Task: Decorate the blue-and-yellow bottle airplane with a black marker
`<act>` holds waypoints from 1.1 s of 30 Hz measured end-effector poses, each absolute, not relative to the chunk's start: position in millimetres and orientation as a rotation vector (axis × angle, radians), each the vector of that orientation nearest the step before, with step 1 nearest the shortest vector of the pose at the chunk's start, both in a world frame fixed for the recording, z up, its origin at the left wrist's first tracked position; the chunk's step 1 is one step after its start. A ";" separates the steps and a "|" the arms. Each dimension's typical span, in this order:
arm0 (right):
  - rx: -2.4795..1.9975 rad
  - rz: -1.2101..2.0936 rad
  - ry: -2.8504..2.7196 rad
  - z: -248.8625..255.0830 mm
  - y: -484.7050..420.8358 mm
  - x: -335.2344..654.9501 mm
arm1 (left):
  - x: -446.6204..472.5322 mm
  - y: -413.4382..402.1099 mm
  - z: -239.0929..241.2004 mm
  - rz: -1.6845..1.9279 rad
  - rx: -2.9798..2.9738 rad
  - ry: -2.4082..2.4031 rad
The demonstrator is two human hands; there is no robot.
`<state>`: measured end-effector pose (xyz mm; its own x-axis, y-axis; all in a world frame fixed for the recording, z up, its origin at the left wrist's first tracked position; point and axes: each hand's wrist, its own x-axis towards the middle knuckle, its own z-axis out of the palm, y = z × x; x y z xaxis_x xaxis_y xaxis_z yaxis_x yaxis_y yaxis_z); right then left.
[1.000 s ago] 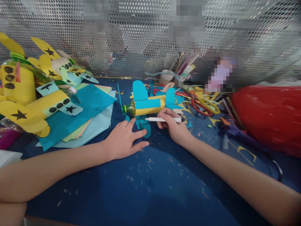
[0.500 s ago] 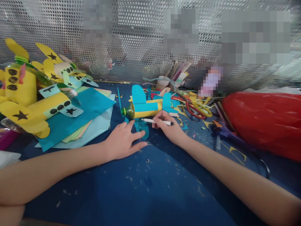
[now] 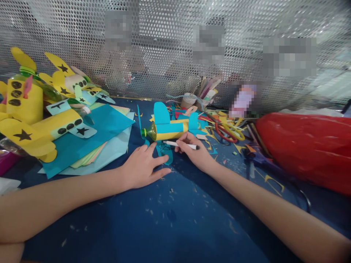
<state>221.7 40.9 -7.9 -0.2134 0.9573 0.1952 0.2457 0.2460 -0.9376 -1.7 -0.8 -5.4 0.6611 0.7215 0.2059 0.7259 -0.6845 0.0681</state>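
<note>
My right hand point(image 3: 195, 155) is closed on a white pen point(image 3: 181, 145), whose tip points left over a teal paper wing point(image 3: 164, 152) lying on the blue table point(image 3: 175, 215). My left hand point(image 3: 144, 166) lies flat with fingers spread, pressing on that teal piece. Just behind both hands sits a bottle plane point(image 3: 170, 126) with a yellow body, teal wings and a green cap.
Finished yellow bottle planes point(image 3: 41, 109) pile at the left on stacked teal and pale paper sheets point(image 3: 101, 140). Scissors point(image 3: 230, 131), paper scraps and a cup of sticks point(image 3: 192, 99) lie behind. A red bag point(image 3: 304, 142) fills the right. Perforated metal mesh point(image 3: 164, 47) backs the table.
My right hand has brought the pen lower and leftward, its tip closer to the teal piece. My left hand stays flat in place.
</note>
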 end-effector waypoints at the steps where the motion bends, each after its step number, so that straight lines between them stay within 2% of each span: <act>1: -1.132 1.029 -1.650 -8.1 40.8 221.8 | -1.6 -0.8 -5.5 -0.336 -2.843 -1.238; 33: -1.113 1.021 -1.664 -11.6 43.2 222.5 | -1.6 -0.1 -3.3 -0.295 -2.842 -1.235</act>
<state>222.5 43.2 -11.6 -0.2272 0.9506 0.2115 0.2422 0.2655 -0.9332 -1.6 -0.1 -3.3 0.6673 0.7216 0.1844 0.7272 -0.6848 0.0485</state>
